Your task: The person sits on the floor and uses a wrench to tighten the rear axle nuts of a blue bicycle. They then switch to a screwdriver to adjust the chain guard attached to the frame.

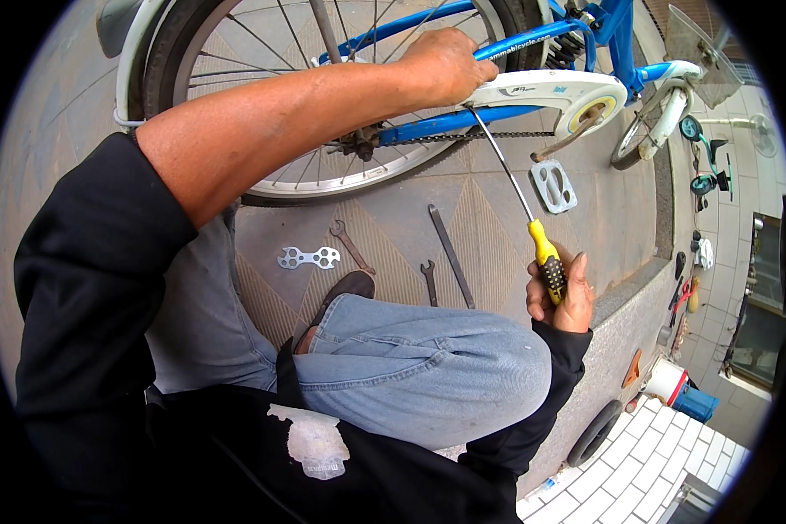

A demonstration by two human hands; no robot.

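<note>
A blue bicycle has a long white chain guard (550, 90) beside its rear wheel (170, 83). My left hand (445, 68) reaches across the wheel, its fingers closed over the guard's rear upper edge. In my right hand (569, 297) is a screwdriver (546, 253) with a yellow and black handle. Its long shaft slants up to the left, and the tip meets the lower rear edge of the guard. Whether a screw sits at the tip is too small to tell. Below the guard runs the chain (498, 136); the pedal (554, 186) hangs near the screwdriver's shaft.
On the tiled floor before my legs lie a silver multi-hole spanner (308, 258), a rusty open-end spanner (351, 245), a small dark spanner (429, 282) and a long flat bar (451, 256). To the right are a raised stone ledge (616, 327), a black tyre (595, 433) and a bucket (665, 382).
</note>
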